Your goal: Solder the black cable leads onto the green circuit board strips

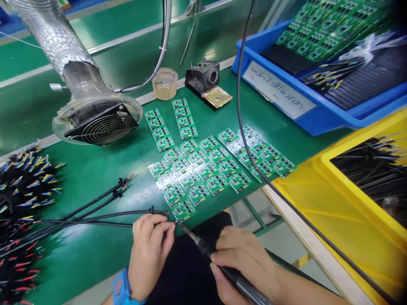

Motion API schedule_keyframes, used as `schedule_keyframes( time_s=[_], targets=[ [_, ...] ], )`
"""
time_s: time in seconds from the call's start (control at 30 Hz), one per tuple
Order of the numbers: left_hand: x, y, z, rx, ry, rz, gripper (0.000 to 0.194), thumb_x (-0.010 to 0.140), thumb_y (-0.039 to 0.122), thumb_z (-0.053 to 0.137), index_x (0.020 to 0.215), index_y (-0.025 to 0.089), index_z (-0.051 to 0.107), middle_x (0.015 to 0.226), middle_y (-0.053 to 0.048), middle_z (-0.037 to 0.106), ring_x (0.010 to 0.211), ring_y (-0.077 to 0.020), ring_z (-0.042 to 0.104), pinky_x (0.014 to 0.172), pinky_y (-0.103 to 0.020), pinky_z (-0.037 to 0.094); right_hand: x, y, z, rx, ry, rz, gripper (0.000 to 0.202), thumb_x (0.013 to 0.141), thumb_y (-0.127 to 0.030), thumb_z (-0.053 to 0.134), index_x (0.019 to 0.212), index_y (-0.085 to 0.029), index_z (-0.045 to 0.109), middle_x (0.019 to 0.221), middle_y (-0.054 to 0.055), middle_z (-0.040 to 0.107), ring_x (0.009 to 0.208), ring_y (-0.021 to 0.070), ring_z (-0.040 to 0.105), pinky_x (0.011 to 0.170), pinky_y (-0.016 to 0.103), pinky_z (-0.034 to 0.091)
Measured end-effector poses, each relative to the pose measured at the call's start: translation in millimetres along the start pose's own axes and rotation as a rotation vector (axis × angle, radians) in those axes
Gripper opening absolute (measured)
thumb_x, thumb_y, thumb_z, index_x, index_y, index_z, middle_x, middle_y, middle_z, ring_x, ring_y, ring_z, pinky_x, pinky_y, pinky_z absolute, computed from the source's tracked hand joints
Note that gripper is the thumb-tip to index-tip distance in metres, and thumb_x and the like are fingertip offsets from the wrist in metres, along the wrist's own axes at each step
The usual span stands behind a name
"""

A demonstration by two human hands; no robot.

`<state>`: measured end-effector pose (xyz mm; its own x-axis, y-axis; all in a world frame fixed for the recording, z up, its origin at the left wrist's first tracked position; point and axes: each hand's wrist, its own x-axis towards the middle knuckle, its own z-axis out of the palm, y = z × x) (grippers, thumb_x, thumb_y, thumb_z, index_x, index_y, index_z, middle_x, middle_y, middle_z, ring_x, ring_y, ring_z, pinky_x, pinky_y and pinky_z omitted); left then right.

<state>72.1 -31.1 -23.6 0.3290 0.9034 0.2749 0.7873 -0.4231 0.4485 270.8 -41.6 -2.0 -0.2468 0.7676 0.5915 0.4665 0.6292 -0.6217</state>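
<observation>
Left hand [149, 250]: fingers pinched together on the stripped end of a black cable [95, 220], holding it at the near corner of the circuit boards [203, 169]. Right hand [244, 262]: closed around the grip of a soldering iron [210, 254], its tip meeting the wire end at the board edge, right at the bench [95, 254] lip.

Items I log from this view:
- Circuit boards, green, laid flat in a slanted block at mid-bench; two separate strips [171, 123] lie behind them.
- More black cables [104, 197] with red ends, fanned out to the left of the pinched one.
- Cable bundle [22, 190] with coloured tips, far left.
- Fume extractor [95, 118] on a ribbed hose, mouth facing the work from behind left.
- Roll of tape [165, 83] and iron stand [203, 78] with its sponge pad [218, 98], back of the bench.
- Blue bin [286, 93] of boards and wires, and a yellow bin [349, 212] of cables, to the right.

Handling note, my judgement: the joint sits at the very edge, so I would keep the left pinch steady and low, bring the tip onto pad and wire together, and hold the wire motionless until the solder sets. I cannot tell whether solder is already on the tip.
</observation>
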Motion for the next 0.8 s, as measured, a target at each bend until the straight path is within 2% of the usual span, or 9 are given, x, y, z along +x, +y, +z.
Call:
schedule_keyframes(
  time_s=[0.37,0.6,0.8],
  targets=[
    [-2,3,3.9,0.024,0.03,0.006,0.013,0.079,0.011,0.061,0.09,0.017,0.058,0.089,-0.006,0.056,0.089,-0.0193,0.051,0.081,-0.037,0.041,-1,-2,0,-0.011,-0.028,-0.002,0.02,0.063,-0.008,0.051,0.08,-0.019,0.054,0.055,0.001,0.056,0.049,0.0156,0.055,0.048,0.031,0.05],
    [-2,3,3.9,0.023,0.029,0.009,0.013,0.079,0.011,0.061,0.09,0.017,0.059,0.088,-0.005,0.057,0.086,-0.0177,0.053,0.079,-0.034,0.042,1,-4,-12,0.097,0.053,0.172,0.023,0.062,-0.004,0.05,0.08,-0.018,0.054,0.059,0.001,0.057,0.05,0.0148,0.055,0.052,0.031,0.05],
    [-3,0,-0.7,0.044,-0.026,0.078,0.016,0.081,0.011,0.059,0.096,0.016,0.058,0.088,-0.005,0.059,0.084,-0.0174,0.052,0.074,-0.032,0.041,-5,0,-10,0.127,0.015,0.117,0.022,0.061,-0.005,0.05,0.079,-0.018,0.053,0.057,0.001,0.056,0.05,0.0148,0.055,0.051,0.03,0.048]
  ],
)
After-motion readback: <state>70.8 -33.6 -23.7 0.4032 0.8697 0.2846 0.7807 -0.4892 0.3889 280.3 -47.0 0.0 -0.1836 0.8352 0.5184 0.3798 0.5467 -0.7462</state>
